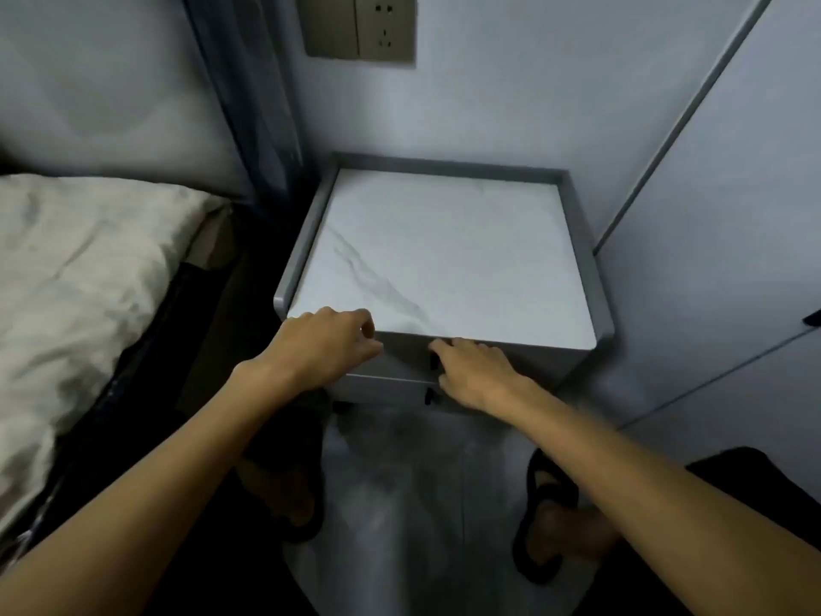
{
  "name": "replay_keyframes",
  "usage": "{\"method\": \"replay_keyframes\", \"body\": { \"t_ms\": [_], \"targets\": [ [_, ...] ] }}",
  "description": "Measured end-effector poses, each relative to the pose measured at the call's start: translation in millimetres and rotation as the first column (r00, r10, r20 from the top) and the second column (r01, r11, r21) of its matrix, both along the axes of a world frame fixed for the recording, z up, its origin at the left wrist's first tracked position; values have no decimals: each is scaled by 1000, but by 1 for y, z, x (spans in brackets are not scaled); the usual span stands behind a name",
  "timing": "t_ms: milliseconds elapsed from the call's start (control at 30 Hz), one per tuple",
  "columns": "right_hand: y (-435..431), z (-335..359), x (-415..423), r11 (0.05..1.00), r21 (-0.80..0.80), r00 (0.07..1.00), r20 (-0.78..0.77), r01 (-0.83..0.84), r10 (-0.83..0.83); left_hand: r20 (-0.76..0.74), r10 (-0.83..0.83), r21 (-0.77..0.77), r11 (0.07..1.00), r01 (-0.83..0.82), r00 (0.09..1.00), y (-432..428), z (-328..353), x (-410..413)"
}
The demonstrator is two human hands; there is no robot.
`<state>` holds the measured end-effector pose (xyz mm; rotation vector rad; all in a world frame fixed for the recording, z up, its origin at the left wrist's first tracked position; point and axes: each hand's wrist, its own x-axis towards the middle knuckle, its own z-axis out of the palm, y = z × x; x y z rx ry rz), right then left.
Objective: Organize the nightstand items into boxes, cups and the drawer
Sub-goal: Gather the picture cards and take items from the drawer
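Note:
A grey nightstand (pixel 582 242) with a white marble-patterned top stands against the wall, with no loose items on it. Its upper drawer front (pixel 402 355) looks closed, and a small black handle (pixel 434 362) shows between my hands. My left hand (pixel 326 340) hovers at the front left edge of the top with loosely curled fingers and holds nothing. My right hand (pixel 475 373) lies against the drawer fronts beside the black handles, fingers bent; I cannot tell whether it grips a handle. A second handle (pixel 429 396) sits on the lower drawer.
A bed with a white pillow (pixel 84 277) runs along the left, close to the nightstand. A wardrobe door (pixel 728 224) stands on the right. A wall socket (pixel 360 26) is above the nightstand. My feet in black sandals (pixel 548 517) are on the grey floor.

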<state>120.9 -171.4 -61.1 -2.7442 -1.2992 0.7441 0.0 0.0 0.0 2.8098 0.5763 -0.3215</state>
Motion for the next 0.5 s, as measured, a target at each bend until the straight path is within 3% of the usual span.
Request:
{"method": "replay_keyframes", "body": {
  "t_ms": [200,300,500],
  "targets": [
    [11,-37,4,992,94,982,180,-79,61,65,30,-39,999,-28,997,4,-41,17],
    [9,-35,10,988,131,989,129,-87,70,93,53,-67,997,-47,994,7,-55,14],
    [-11,-17,-12,980,47,980,-43,-194,196,170,24,-111,994,-5,985,10,-58,-5]
  ]
}}
